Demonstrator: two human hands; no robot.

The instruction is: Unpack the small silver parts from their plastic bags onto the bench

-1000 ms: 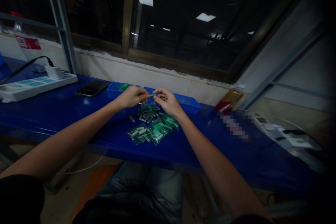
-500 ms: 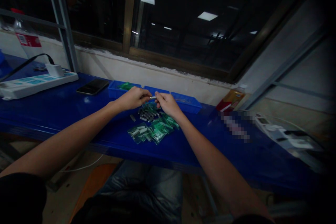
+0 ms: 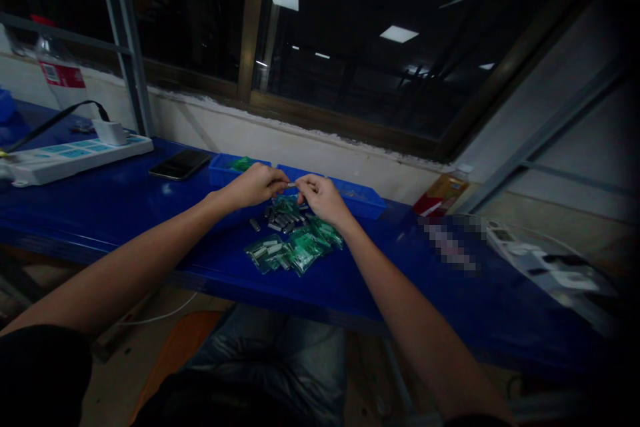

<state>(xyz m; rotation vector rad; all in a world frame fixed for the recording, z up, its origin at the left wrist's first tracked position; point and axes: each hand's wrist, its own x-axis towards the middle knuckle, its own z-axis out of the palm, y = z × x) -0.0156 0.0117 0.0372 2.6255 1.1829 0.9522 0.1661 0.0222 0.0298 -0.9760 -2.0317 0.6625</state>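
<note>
Between my two hands is a small light-coloured metal piece [image 3: 292,184], too small to name exactly. My left hand [image 3: 259,185] pinches its left end, fingers closed. At the other end, the fingers of my right hand [image 3: 323,198] are closed on it too. Just below them lies a loose heap of small grey metal pieces [image 3: 283,219], with one piece [image 3: 255,224] apart on the left. Nearer to me are several small green-tinted clear bags [image 3: 305,250]; some show metal pieces inside.
Blue trays [image 3: 220,171] line the back of the blue table [image 3: 200,247], one holding green bags. A phone [image 3: 180,165], a power strip [image 3: 85,159] and a bottle [image 3: 60,73] are at left. A red and gold box [image 3: 443,193] and white devices [image 3: 545,260] are at right.
The view has shifted slightly. My hands have come a little closer together on the piece, so less of it shows between the fingers. The heap and bags look unchanged.
</note>
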